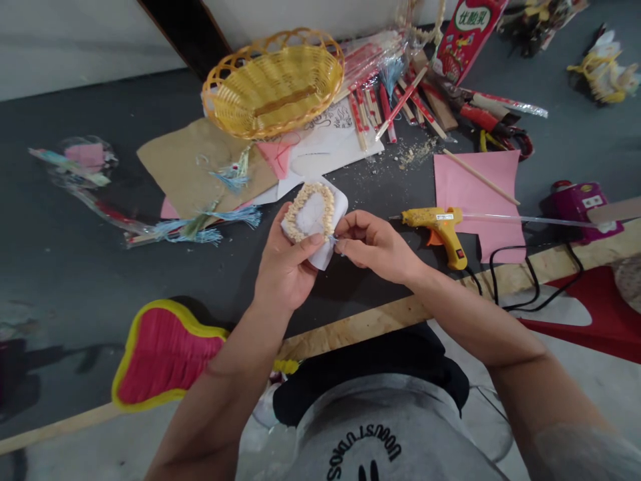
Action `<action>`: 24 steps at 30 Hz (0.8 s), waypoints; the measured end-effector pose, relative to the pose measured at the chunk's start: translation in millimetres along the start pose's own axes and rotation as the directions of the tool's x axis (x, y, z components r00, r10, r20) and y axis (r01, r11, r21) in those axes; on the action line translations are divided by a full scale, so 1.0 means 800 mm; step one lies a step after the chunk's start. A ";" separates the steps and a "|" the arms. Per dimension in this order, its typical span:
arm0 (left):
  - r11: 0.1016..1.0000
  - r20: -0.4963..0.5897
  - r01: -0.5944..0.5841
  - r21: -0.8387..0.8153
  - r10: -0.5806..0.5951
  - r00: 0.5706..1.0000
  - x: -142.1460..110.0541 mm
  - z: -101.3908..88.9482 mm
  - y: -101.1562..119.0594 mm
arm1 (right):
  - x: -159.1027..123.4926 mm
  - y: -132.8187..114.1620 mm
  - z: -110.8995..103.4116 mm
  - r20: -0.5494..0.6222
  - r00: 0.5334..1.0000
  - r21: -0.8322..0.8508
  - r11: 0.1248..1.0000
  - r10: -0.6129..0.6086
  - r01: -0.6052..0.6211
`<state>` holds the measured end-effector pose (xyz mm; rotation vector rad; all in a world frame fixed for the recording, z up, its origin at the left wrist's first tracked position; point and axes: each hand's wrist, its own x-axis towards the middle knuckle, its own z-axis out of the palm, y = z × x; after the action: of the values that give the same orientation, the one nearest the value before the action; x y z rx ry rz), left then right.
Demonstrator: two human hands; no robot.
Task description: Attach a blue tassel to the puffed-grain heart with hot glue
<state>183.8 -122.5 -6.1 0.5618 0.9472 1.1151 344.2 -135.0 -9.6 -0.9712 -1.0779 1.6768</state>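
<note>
In the middle of the head view, my left hand (288, 257) grips a white paper piece (340, 200) from its lower left, thumb lying over the front. Small cream-coloured bits form a ring (328, 200) on the paper. At the ring's lower right, my right hand (370, 244) pinches a thin bluish strand (334, 239), close to the paper's edge. Its exact kind is too small to tell. A yellow hot glue gun (433, 219) with a clear glue stick lies to the right of my right hand.
Behind are a yellow woven basket (273, 123), brown paper (185, 160), blue tassels (195, 227) and chopsticks (400, 103). Pink paper (481, 177) lies under the glue gun, its black cable (535, 294) at the table edge. A red heart with yellow trim (165, 354) sits lower left.
</note>
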 end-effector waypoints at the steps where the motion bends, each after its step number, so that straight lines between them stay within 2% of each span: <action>1: 1.000 -0.009 -0.020 0.003 0.020 1.000 0.000 0.000 0.000 | 0.000 -0.001 0.000 0.009 1.000 0.020 1.000 0.019 -0.019; 4: 0.997 -0.015 -0.074 -0.003 0.074 0.997 -0.001 0.000 -0.002 | 0.000 -0.004 -0.001 0.013 0.999 0.000 1.000 0.031 -0.031; 11: 0.997 0.004 -0.072 -0.016 0.072 0.997 -0.003 0.005 -0.001 | -0.002 -0.002 0.000 -0.030 0.996 -0.199 0.977 -0.079 0.072; 18: 0.996 -0.008 -0.085 -0.014 0.085 0.996 -0.002 0.005 -0.002 | -0.006 -0.004 0.006 -0.105 0.963 -0.402 0.896 -0.248 0.187; 24: 0.998 0.029 -0.066 0.004 0.066 0.997 -0.001 0.005 -0.003 | -0.008 0.001 0.009 -0.111 0.949 -0.528 0.827 -0.294 0.195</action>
<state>188.3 -124.1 -5.3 0.6162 0.9118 1.1611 339.2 -143.2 -7.3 -1.2338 -1.4884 1.0753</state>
